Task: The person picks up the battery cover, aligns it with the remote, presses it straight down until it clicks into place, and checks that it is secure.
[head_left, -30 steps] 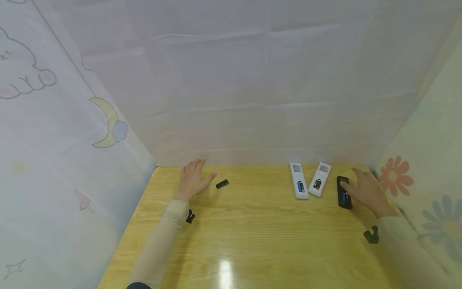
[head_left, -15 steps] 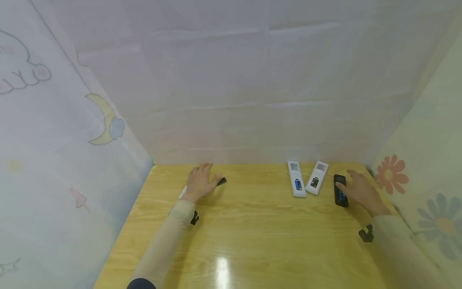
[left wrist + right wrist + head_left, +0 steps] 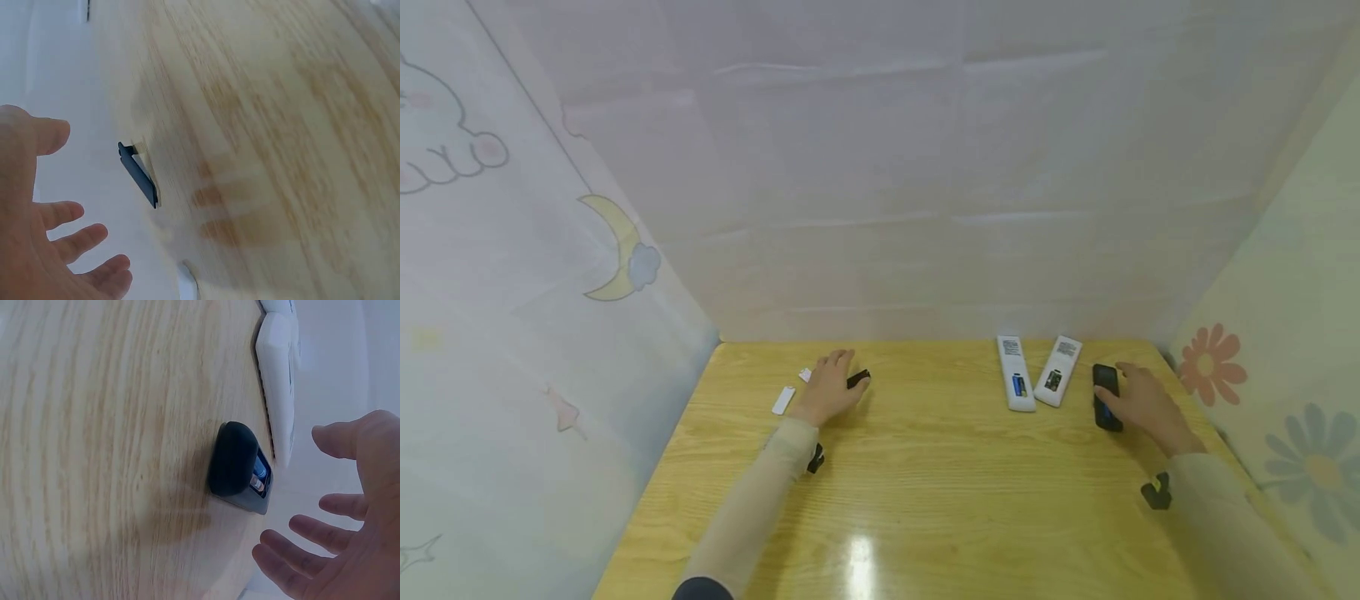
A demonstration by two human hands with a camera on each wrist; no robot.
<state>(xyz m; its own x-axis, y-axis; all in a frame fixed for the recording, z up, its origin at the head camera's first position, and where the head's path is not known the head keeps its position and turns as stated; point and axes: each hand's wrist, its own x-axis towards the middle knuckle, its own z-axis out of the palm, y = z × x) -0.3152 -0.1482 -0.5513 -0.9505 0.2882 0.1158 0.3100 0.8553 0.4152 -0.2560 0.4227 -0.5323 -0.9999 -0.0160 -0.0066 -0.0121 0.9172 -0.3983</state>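
In the head view my left hand (image 3: 831,392) hovers with fingers spread over a small black battery cover (image 3: 858,379). The left wrist view shows that cover (image 3: 139,178) lying on the table, apart from the fingers. On the right, my right hand (image 3: 1148,407) reaches over a black remote control (image 3: 1106,396), its thumb overlapping the remote in this view. Seen from the right wrist, the remote (image 3: 232,464) lies with its battery compartment uncovered and batteries (image 3: 259,475) inside. The fingers there are loosely bent and hold nothing.
Two white remote controls (image 3: 1017,375) (image 3: 1058,372) lie left of the black one, compartments uncovered; the left one holds a blue battery. Two white battery covers (image 3: 783,400) (image 3: 806,375) lie beside my left hand. A fabric backdrop (image 3: 880,208) rises behind the wooden table (image 3: 925,483).
My left hand has moved right, over the black battery cover, uncovering the white covers from view. My right hand has lowered slightly toward the black remote.
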